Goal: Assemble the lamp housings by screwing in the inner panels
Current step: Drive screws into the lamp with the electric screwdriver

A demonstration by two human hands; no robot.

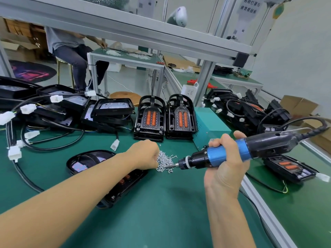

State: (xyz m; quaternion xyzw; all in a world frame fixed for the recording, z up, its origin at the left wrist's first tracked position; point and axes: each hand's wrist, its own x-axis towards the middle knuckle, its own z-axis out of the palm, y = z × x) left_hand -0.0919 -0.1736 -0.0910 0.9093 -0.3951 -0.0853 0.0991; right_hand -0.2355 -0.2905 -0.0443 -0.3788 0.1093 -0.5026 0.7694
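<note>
A heap of small silver screws (165,161) lies on the green bench. My left hand (145,154) reaches across a black lamp housing (100,163) and its curled fingers dig into the left side of the heap; the fingertips are hidden. My right hand (226,158) grips a blue and black electric screwdriver (231,153), held nearly level, its bit pointing left at the heap's right edge. Two inner panels with orange strips (149,119) (181,117) stand upright behind the screws.
A teal power box (209,126) sits right of the panels. Wired black housings are piled at the left (62,108) and right (241,108); another housing (288,167) lies at the far right. A person sits at a bench behind. An aluminium rail (265,208) edges the bench.
</note>
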